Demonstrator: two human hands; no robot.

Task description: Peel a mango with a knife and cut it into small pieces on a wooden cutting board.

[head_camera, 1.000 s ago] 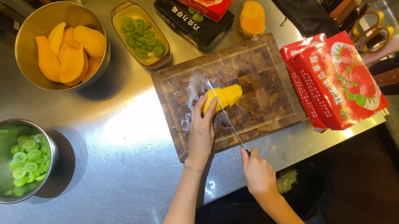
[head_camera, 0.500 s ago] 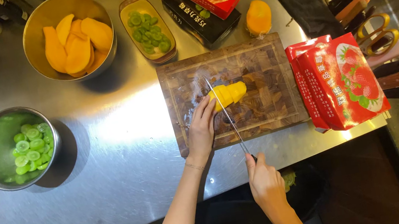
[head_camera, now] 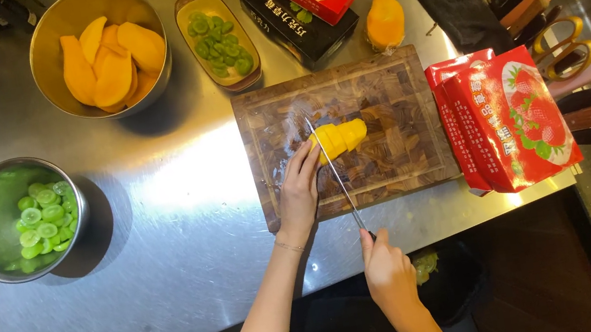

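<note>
Head view: a yellow mango piece (head_camera: 339, 139) is seen lying on a wooden board (head_camera: 380, 94) on the steel counter (head_camera: 171, 285). It is steadied by the left hand (head_camera: 298, 190), whose fingers (head_camera: 307, 160) are pressed against its near end. A knife (head_camera: 337, 179) is gripped by the right hand (head_camera: 388, 275), fingers clenched on the handle, the blade set beside the left fingertips.

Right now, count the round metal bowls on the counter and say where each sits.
2. One metal bowl of orange fruit slices sits at the far left of the counter; one metal bowl of green slices sits nearer, at the left edge. None seems hidden.
</note>
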